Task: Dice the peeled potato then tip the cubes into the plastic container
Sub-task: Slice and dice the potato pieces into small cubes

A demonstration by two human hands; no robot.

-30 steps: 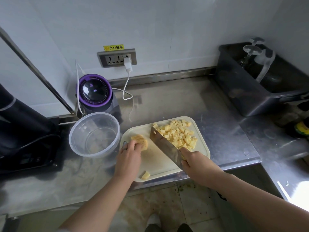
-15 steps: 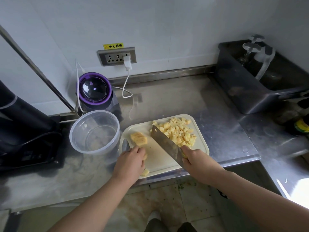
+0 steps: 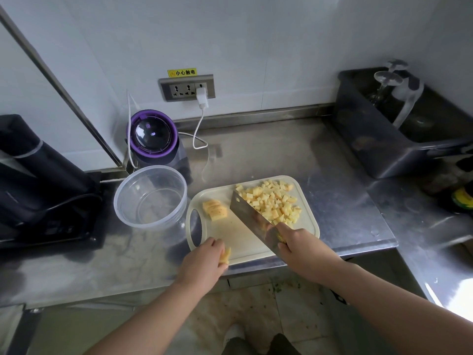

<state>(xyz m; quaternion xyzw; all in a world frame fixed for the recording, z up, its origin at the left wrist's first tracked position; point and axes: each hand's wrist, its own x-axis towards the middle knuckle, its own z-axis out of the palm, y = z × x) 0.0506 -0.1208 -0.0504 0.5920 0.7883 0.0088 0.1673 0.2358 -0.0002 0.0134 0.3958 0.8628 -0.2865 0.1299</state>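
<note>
1. Your left hand (image 3: 202, 262) has come off the sliced potato chunk (image 3: 215, 210) it was steadying a second ago. It's now down at the near edge of the cutting board (image 3: 238, 242), fingers pinched on the stray potato piece (image 3: 226, 254) that was lying there on its own.
2. The sliced chunk sits uncovered at the board's far left, near the handle slot. It looks cut into slabs but not cubes, so I'd say the dicing isn't done yet.
3. My guess is you're rounding up the stray so it gets chopped with the rest. That reads as tidying before the last cuts, not a new step.
4. Your right hand (image 3: 304, 249) hasn't really budged and stays wrapped round the cleaver (image 3: 249, 213) handle. The blade runs diagonally across the board, right up against the pile of cubes (image 3: 273, 203). I can't tell if the edge actually touches the board.
5. The cubes are heaped on the far right of the board, so most of the potato is already diced.
6. The plastic container (image 3: 128, 216) stands on the tabletop (image 3: 268, 155) just left of the board. It's upright with no lid and no potato in it, so the tipping step hasn't started.
7. The dark tub (image 3: 371, 149) in the far right corner holds some clear glassware (image 3: 384, 83), stems up. I can't make out what else is in there.
</note>
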